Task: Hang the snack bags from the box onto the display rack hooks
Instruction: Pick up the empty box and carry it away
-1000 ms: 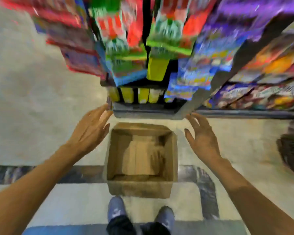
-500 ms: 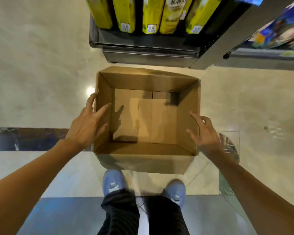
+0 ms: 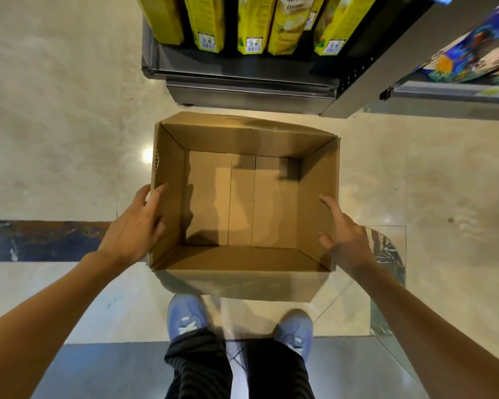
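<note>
The box (image 3: 242, 203) on the floor looks empty. Left hand (image 3: 133, 228) grips its left wall; right hand (image 3: 343, 234) rests spread against the right wall. Best to lift it evenly.

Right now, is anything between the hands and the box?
Nothing visible. The left hand lies on the left wall of the box, thumb over the rim. The right hand is at the right wall. The box looks empty: no snack bags show inside.
</note>
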